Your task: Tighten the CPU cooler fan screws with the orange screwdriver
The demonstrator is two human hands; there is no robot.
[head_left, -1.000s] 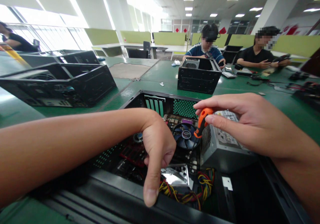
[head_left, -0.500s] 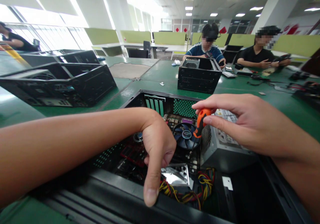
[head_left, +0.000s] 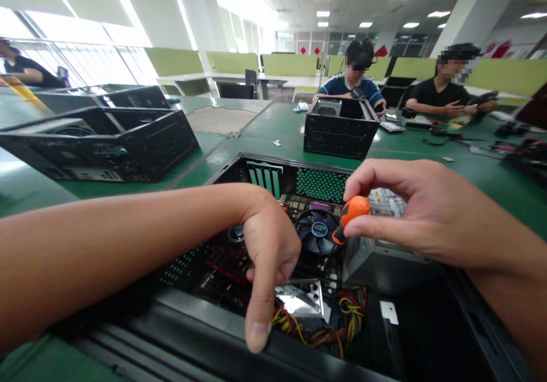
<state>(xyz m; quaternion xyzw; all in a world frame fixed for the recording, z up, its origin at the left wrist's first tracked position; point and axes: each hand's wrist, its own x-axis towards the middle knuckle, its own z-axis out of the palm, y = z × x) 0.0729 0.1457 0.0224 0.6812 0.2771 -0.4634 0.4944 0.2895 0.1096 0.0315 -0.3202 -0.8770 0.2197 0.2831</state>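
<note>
In front of me an open black computer case (head_left: 166,308) lies on its side. My right hand (head_left: 410,208) pinches the orange-and-black handle of a screwdriver (head_left: 355,208) between thumb and fingers. Its handle tilts over the right edge of the CPU fan (head_left: 318,229); the tip is hidden. My left hand (head_left: 273,251) reaches down over the near rail of the case, thumb pressed along the rail and fingers curled inside, mostly out of sight. Beneath my right hand is the grey power supply (head_left: 376,262). Bundled coloured cables (head_left: 352,313) lie by a shiny metal bracket (head_left: 301,298).
On the green table (head_left: 252,143), another open computer case (head_left: 154,140) stands at the left, with one more behind it. A third case (head_left: 339,131) stands ahead, before a person in blue. Another person sits farther right near loose cables (head_left: 453,134); someone else is far left.
The screwdriver handle has tipped toward me and to the right, its end now facing me. My right fingers have shifted and bent more around it. My left hand stays put.
</note>
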